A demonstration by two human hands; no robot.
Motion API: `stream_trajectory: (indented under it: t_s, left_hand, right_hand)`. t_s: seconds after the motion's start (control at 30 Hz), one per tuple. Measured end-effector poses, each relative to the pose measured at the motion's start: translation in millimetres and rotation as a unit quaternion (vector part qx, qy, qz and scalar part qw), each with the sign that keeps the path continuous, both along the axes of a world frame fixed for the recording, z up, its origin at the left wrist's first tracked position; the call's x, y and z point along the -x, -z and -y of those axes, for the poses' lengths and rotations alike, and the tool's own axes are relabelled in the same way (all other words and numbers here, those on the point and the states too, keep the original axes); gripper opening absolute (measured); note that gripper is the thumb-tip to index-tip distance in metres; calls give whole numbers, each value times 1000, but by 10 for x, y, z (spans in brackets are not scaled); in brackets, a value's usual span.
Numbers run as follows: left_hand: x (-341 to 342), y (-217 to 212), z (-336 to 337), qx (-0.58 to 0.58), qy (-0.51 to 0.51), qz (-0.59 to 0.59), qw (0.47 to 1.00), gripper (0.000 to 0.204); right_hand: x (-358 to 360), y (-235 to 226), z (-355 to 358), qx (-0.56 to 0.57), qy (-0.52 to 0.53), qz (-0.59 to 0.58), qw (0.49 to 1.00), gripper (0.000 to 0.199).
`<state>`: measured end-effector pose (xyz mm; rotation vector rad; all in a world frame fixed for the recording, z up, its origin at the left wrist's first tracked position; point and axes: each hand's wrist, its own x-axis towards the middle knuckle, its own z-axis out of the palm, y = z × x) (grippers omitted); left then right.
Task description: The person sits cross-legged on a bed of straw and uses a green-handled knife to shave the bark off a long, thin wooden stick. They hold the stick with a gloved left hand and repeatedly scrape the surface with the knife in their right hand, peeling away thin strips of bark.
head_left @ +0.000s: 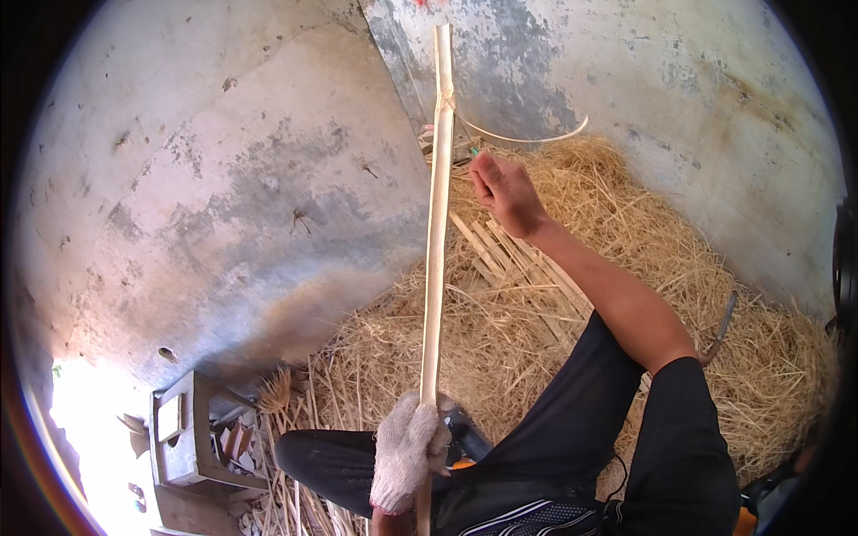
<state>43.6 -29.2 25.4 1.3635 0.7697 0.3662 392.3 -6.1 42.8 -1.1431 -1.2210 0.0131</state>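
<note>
My gloved left hand (409, 451) clamps the long pale bamboo strip (435, 223), light and springy; my bare right hand (505, 189), at one o'clock, pinches a thin tie strand (527, 138).

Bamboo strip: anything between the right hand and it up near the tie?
Nothing visible. The right hand is raised just right of the bamboo strip, below the tie, with only open air between them. The gloved left hand grips the strip's lower end. Straw and loose slats lie behind on the floor.
</note>
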Motion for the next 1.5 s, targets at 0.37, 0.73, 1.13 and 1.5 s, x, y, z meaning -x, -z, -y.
stream_trajectory:
  t_s: [0.37,0.73,1.13,1.5]
  left_hand:
    - [-122,-79,-35,-36,-84,32,995,27]
    - [-49,-125,162,-74,-72,-38,994,21]
    - [-104,-108,315,-101,-59,-6,993,22]
    - [-830,-35,-894,-670,53,-236,702,28]
  right_hand:
    - [551,0,157,-20,45,321,946,42]
    - [468,68,47,-54,107,372,920,42]
    - [-279,-101,-264,-104,318,244,910,56]
    - [-115,2,129,171,47,-34,984,61]
